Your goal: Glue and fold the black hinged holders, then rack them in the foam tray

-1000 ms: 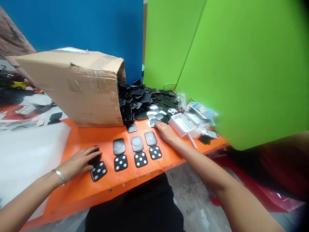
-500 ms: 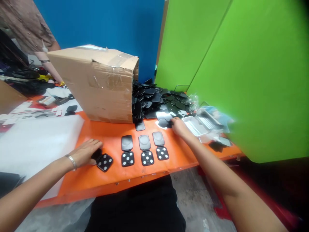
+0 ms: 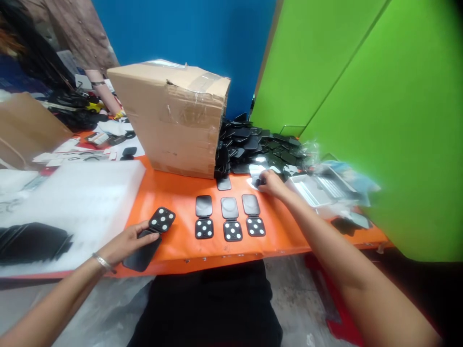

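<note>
My left hand (image 3: 125, 245) grips a black hinged two-panel piece (image 3: 162, 220) by its joint, fingers and thumb closed on it. One panel carries white dots; the other, plain panel hangs below the hand. My right hand (image 3: 273, 185) is at the white sheets (image 3: 256, 169), fingertips pinched together over small dark shapes; what they hold is unclear. Between my hands, three similar hinged pieces lie unfolded in a row: a left one (image 3: 204, 228), a middle one (image 3: 232, 231) and a right one (image 3: 256, 226), dotted panels toward me.
A cardboard box (image 3: 173, 125) lies on the orange table cover (image 3: 173, 188), black panels (image 3: 249, 140) spilling from its open side. White trays (image 3: 311, 190) sit at right. White foam (image 3: 104, 193) bears stacked black pieces (image 3: 34, 243). Another person's arm (image 3: 106, 94) is at back left.
My left hand has lifted and turned the hinged piece, so its dotted panel now points up and away. My right hand stays at the white sheets. The view has shifted left.
</note>
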A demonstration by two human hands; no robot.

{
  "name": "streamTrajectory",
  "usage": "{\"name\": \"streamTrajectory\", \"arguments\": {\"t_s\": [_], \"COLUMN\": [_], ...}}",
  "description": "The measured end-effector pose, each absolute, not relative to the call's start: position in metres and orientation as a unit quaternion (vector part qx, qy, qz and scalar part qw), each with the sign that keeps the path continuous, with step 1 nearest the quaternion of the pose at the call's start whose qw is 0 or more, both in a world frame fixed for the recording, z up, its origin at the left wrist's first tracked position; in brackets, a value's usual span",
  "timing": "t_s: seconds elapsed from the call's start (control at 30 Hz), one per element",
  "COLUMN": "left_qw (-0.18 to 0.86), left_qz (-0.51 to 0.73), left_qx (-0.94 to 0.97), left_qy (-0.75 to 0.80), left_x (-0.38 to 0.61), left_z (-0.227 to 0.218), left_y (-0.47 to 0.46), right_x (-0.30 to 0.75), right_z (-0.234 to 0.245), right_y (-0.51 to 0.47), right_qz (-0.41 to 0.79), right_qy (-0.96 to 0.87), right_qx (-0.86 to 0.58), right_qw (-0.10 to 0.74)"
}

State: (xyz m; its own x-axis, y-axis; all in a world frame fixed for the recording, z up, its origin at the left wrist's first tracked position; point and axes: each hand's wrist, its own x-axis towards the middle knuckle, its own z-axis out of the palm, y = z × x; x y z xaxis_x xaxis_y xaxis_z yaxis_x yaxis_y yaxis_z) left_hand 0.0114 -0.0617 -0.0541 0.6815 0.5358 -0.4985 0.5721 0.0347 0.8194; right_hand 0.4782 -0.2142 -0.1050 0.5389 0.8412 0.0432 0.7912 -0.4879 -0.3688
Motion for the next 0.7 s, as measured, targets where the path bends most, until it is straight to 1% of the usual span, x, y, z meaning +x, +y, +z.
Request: {"name": "streamTrajectory", "arguments": {"t_s": [0.13,0.23,0.6,0.7], "left_qw": [0.682,0.727,0.783,0.787], "left_qz": [0.011,0.025,0.084,0.105], "left_qx": [0.574,0.505,0.417,0.412], "left_qy": [0.452,0.464,0.455,0.448], "left_x": [0.006,0.007,0.010,0.017], "left_z": [-0.060,-0.064,-0.081,-0.088], "left_y": [-0.104,-0.128,-0.168,-0.174], "right_x": [0.483,0.484,0.468,0.470], "right_z": [-0.101,-0.099,-0.114,-0.112], "right_y": [-0.211,-0.209,-0.229,-0.225], "right_qz": [0.078,0.067,0.019,0.028], "right_qy": [-0.469,-0.452,-0.440,-0.457], "right_qx": [-0.867,-0.878,-0.881,-0.872], "right_qw": [0.150,0.144,0.173,0.172]}}
